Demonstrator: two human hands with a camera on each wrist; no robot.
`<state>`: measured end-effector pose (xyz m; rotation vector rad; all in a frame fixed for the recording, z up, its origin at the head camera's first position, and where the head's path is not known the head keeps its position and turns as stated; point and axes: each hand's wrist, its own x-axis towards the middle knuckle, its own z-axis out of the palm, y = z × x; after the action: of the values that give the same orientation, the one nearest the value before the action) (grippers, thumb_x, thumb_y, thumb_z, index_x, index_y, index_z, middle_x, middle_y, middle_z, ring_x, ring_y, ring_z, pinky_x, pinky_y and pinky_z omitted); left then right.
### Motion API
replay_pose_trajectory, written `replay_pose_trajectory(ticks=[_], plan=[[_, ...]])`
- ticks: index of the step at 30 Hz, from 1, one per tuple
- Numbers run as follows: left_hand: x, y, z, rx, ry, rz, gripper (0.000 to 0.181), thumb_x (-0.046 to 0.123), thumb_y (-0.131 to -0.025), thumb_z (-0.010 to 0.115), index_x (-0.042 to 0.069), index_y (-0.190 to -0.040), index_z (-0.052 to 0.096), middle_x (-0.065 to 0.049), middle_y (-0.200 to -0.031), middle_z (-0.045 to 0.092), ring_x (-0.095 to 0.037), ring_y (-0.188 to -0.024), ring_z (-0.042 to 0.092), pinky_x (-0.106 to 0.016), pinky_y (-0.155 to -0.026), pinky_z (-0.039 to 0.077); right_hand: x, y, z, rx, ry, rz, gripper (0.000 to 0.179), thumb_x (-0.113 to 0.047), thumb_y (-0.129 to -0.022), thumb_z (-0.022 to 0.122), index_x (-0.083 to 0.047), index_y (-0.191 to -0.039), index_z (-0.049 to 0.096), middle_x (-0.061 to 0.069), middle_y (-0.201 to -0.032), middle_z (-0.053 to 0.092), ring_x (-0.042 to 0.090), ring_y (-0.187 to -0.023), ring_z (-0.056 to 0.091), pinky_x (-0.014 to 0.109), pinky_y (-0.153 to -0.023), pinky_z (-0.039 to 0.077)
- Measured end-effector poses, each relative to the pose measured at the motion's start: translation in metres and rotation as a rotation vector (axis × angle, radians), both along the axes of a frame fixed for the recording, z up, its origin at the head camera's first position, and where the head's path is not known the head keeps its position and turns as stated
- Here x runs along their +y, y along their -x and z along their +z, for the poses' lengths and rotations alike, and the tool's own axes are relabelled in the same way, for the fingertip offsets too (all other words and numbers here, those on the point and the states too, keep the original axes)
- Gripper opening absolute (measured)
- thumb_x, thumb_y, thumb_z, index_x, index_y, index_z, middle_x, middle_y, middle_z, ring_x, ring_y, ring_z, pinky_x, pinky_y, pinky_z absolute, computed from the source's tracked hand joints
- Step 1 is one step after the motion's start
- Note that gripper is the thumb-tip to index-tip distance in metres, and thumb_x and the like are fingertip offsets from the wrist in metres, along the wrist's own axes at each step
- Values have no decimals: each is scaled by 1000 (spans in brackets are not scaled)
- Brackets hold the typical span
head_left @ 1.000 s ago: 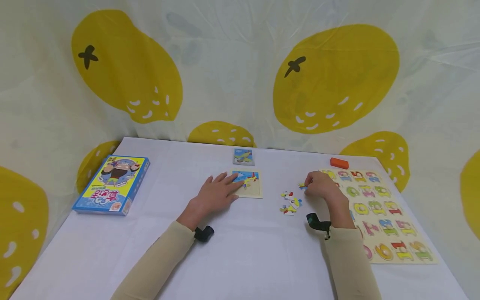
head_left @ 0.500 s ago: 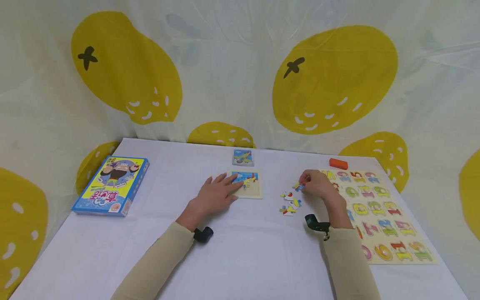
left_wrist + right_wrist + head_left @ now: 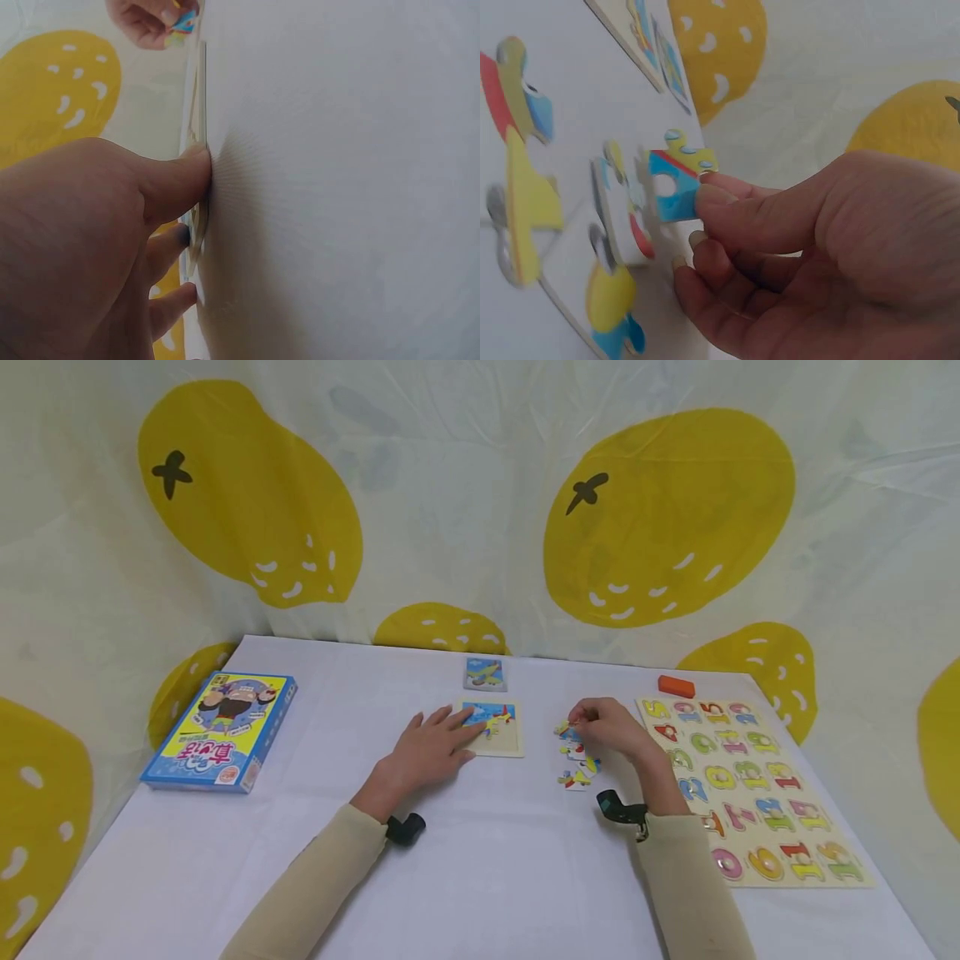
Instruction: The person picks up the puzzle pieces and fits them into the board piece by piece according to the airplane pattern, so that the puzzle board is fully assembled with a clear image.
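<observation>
My left hand (image 3: 431,752) lies with extended, spread fingers on the left part of a small wooden jigsaw tray (image 3: 507,745). In the left wrist view its thumb (image 3: 180,180) touches the tray's edge. Some pieces sit in the tray, forming part of a colourful picture; the fingers hide its left side. To the right of the tray, my right hand (image 3: 611,727) pinches a jigsaw piece (image 3: 676,195) between thumb and finger. That piece is blue and yellow with a red stripe, raised above the table. Several loose jigsaw pieces (image 3: 577,779) lie just below the right hand.
Behind the tray lies a small picture card (image 3: 485,674) with a yellow plane-like shape. A board of number pieces (image 3: 855,878) covers the table's right side, with an orange block (image 3: 677,686) behind it. A blue and yellow box (image 3: 221,731) lies at the left.
My right hand has moved left with the pinched jigsaw piece, away from the number board and over the loose pieces. The left hand stays on the tray.
</observation>
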<state>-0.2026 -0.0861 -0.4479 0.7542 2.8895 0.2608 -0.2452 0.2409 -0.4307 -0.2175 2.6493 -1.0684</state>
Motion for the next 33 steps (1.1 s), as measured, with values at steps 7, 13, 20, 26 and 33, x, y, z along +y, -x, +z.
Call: replay_pose_trajectory(ticks=[7,13,20,26,33], plan=[[0,0,2,-10,-5,2,54,45,-103,47,33,-154,35,3,-165,26,-31,-153,23,-65,-119,22,-22,-1,1,12,61,5,14,-10,-98,57,-8,-106,68,11,-90,56,24,-74,56,30,-66,48],[0,-1,3,-15,-11,1,54,45,-103,47,32,-154,36,3,-165,27,-31,-154,23,-66,-118,22,-37,-1,1,62,60,4,16,-8,-98,55,-11,-106,69,11,-93,57,23,-83,51,29,-63,45],[0,-1,3,-9,-11,2,54,44,-103,48,33,-154,37,3,-165,27,-32,-153,24,-65,-118,22,-53,2,-3,124,43,-3,12,-11,-96,60,-10,-106,67,9,-85,56,23,-78,49,30,-66,42],[0,1,1,-11,1,1,54,46,-103,46,34,-154,35,3,-165,26,-32,-153,23,-66,-118,22,-65,4,-8,157,59,-36,11,-12,-95,63,-9,-104,68,8,-86,61,21,-79,52,29,-67,43],[0,1,1,-14,17,8,54,46,-103,45,36,-155,33,4,-166,25,-31,-154,22,-66,-118,22,-86,2,-6,150,72,-72,11,-14,-92,68,-7,-101,68,8,-82,64,20,-75,55,27,-65,44]])
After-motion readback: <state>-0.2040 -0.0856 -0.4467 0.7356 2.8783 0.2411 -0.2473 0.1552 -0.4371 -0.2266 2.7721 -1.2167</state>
